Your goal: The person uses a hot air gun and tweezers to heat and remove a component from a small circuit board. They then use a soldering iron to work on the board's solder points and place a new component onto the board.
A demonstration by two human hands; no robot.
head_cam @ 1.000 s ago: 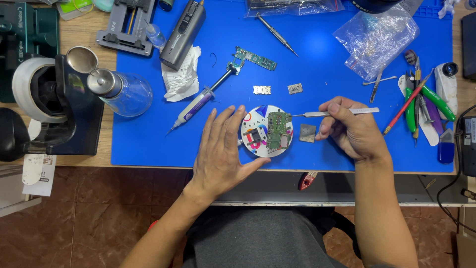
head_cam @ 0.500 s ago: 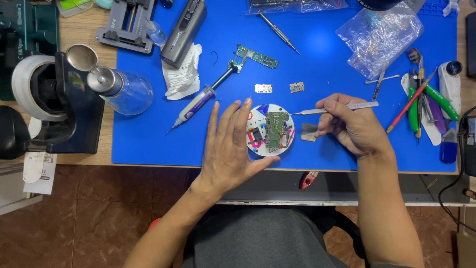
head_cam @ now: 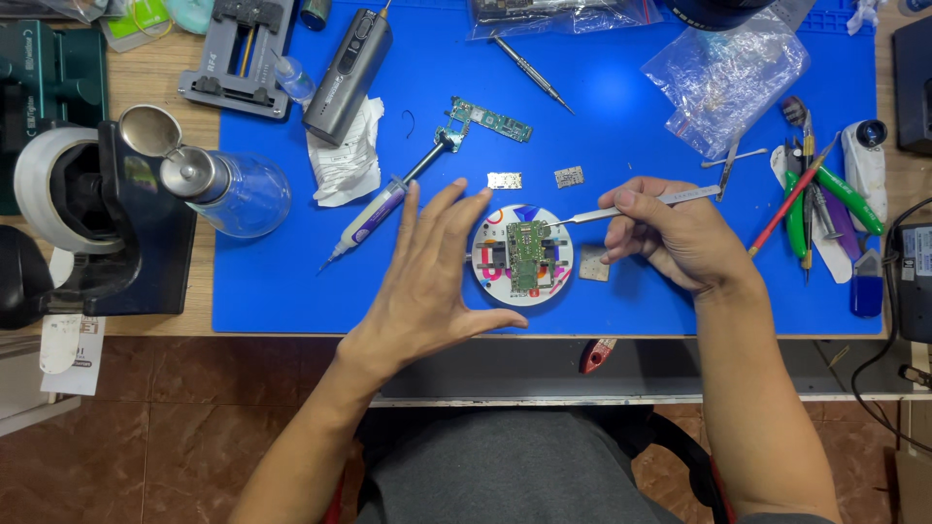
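A small green circuit board (head_cam: 526, 254) is clamped on a round white holder (head_cam: 495, 281) on the blue mat (head_cam: 621, 116). My left hand (head_cam: 427, 281) lies flat with fingers spread beside the holder's left side, thumb under its near edge. My right hand (head_cam: 680, 238) grips silver tweezers (head_cam: 631, 206), whose tips reach the board's upper right corner. A small grey square part (head_cam: 593, 263) lies just left of my right hand.
A syringe (head_cam: 374, 213), a second board (head_cam: 490, 118), two small metal shields (head_cam: 504, 180) and a screwdriver (head_cam: 529, 60) lie on the mat. Glass bottle (head_cam: 238, 189) and microscope (head_cam: 78, 213) stand left. Plastic bag (head_cam: 723, 73) and coloured tools (head_cam: 820, 199) lie right.
My left hand has slid a little closer to the holder, with the thumb now under its edge. The tweezer tips have come onto the board's corner.
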